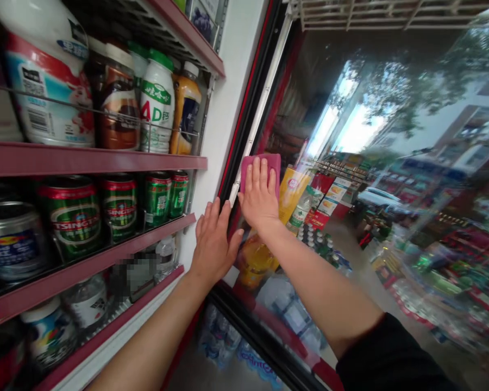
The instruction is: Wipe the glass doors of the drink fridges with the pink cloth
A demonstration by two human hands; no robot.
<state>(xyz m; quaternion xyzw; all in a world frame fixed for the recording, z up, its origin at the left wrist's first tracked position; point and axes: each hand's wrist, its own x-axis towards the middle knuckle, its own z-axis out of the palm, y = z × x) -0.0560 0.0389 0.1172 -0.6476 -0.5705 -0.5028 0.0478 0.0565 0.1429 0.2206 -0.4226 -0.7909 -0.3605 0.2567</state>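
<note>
My right hand (261,195) lies with its fingers stretched over a folded pink cloth (276,161), holding it flat against the glass door (334,65) close to the door's inner edge. To the left of it and a little lower is my left hand (214,239), its fingers extended, thumb apart and palm hidden. It holds nothing that I can see. Its fingertips are at the black and white door edge (236,191); whether they touch it I cannot tell.
On the left, fridge shelves (146,163) with maroon front strips carry bottles and green beer cans (75,217). A wire rack (383,13) juts out at the top right. Wrapped water bottles (220,336) stand below the door. Shop goods and a street show in the glass.
</note>
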